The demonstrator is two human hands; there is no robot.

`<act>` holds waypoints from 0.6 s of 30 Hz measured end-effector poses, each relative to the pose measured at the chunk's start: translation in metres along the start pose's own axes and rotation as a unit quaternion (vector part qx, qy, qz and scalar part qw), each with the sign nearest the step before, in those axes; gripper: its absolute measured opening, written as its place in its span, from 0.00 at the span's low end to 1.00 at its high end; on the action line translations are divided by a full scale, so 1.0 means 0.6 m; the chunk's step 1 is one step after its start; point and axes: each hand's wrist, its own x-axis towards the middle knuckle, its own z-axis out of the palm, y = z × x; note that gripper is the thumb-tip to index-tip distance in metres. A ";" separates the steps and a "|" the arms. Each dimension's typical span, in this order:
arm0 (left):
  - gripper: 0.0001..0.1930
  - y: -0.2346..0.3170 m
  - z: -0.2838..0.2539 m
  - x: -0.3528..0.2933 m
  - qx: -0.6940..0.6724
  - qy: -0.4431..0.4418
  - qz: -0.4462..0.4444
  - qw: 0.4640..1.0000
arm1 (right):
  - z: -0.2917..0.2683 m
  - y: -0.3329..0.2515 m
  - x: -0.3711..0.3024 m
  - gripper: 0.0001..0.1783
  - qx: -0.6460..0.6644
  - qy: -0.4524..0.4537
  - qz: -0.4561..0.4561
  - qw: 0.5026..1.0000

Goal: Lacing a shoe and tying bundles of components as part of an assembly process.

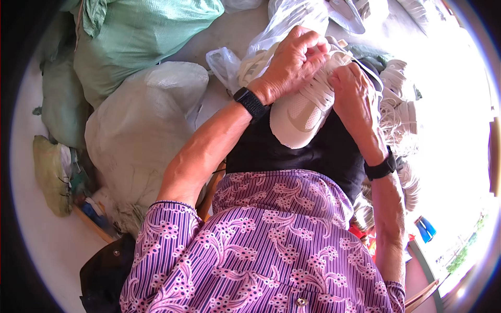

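Note:
A pale cream sneaker [295, 123] rests on my lap over black cloth, its toe turned toward me. White shoelaces [318, 93] cross its tongue. My left hand [296, 61] is closed at the upper left of the lacing, with its fingertips pinched on a shoelace. Opposite it, my right hand [356, 94] is closed on a shoelace at the shoe's right side. The fingers hide most of the lace ends. Another light shoe [253, 67] shows partly behind my left wrist.
A green woven sack [148, 39] and a whitish sack [143, 130] bulge at the left. Light shoes and laces [399, 117] are heaped at the right. Clear plastic bags [284, 26] lie beyond my hands. A yellowish bundle [51, 175] sits at the far left.

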 end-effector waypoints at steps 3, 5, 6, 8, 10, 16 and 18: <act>0.07 0.003 -0.009 -0.005 0.104 -0.041 0.072 0.991 | -0.003 0.000 0.002 0.06 0.006 -0.004 0.003 1.000; 0.07 0.008 -0.008 -0.002 0.113 -0.058 0.094 0.987 | -0.006 0.004 -0.003 0.06 0.023 -0.007 0.008 1.000; 0.07 0.011 -0.008 0.000 0.121 -0.072 0.116 0.983 | -0.006 0.008 -0.004 0.06 0.024 -0.005 0.011 1.000; 0.08 0.016 -0.007 0.002 0.138 -0.084 0.122 0.979 | -0.005 0.013 -0.005 0.06 0.027 0.010 -0.002 1.000; 0.08 0.020 -0.007 0.006 0.154 -0.097 0.129 0.975 | -0.009 0.011 -0.006 0.06 0.043 0.002 0.016 0.999; 0.07 0.025 0.004 0.021 0.224 -0.140 0.164 0.951 | -0.020 0.020 -0.007 0.08 0.133 0.014 0.051 0.990; 0.07 0.032 0.000 0.016 0.279 -0.111 0.173 0.938 | -0.037 0.028 -0.009 0.11 0.169 0.011 0.103 0.980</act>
